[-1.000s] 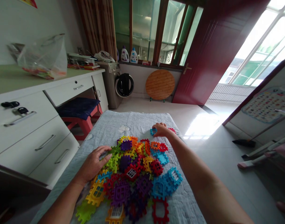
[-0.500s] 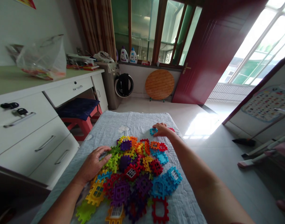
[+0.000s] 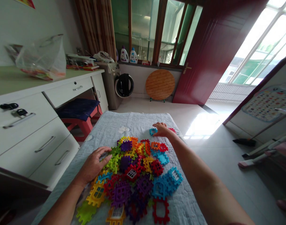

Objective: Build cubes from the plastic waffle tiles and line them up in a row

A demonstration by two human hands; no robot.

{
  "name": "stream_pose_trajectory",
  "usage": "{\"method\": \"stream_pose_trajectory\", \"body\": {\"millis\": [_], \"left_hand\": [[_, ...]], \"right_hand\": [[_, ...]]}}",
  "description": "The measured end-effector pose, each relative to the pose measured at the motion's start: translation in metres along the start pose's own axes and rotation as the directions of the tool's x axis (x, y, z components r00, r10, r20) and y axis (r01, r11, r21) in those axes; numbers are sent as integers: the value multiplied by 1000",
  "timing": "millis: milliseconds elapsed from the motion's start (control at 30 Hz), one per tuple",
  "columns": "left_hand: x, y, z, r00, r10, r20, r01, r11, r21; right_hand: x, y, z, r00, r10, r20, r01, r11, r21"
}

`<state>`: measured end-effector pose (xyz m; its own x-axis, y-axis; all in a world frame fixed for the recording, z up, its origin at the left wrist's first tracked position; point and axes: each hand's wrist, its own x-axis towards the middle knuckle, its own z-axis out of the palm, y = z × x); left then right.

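A heap of colourful notched plastic building blocks point(image 3: 125, 163) lies on a pale quilted cover. My left hand point(image 3: 94, 162) rests along the heap's left edge, thumb and fingers apart, touching green blocks point(image 3: 114, 163) and gripping nothing. Beyond the heap, at the far right of the cover, my right hand point(image 3: 162, 129) has its fingers and thumb around the right side of a small blue block point(image 3: 152, 131). The block is low over or on the cover; which one I cannot tell. A red block point(image 3: 172, 130) shows behind my right wrist, partly hidden.
A white desk point(image 3: 21, 93) with a plastic bag point(image 3: 45, 61) stands at left, beside a red stool with a dark blue top point(image 3: 78, 109). Farther back are a washing machine point(image 3: 111, 84), a round wooden board point(image 3: 160, 85) and a dark red door point(image 3: 203, 59).
My right hand and the small blue block have shifted very slightly left. My left hand and the heap stay as they were.
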<state>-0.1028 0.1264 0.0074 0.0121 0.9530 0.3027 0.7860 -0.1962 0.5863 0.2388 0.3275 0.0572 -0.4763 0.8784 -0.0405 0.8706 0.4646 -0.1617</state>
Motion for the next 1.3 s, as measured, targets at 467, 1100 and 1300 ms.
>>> {"method": "stream_pose_trajectory", "body": {"millis": [467, 1100, 1300], "left_hand": [[0, -5, 3, 1000, 21, -7, -22, 1000, -5], [1, -4, 3, 1000, 14, -3, -14, 1000, 9], [1, -5, 4, 1000, 8, 1, -8, 1000, 7]], "right_hand": [[-94, 7, 4, 979, -94, -181, 153, 925, 347], [-117, 15, 6, 996, -8, -89, 29, 971, 237], [-124, 0, -2, 992, -122, -35, 126, 977, 172]]}}
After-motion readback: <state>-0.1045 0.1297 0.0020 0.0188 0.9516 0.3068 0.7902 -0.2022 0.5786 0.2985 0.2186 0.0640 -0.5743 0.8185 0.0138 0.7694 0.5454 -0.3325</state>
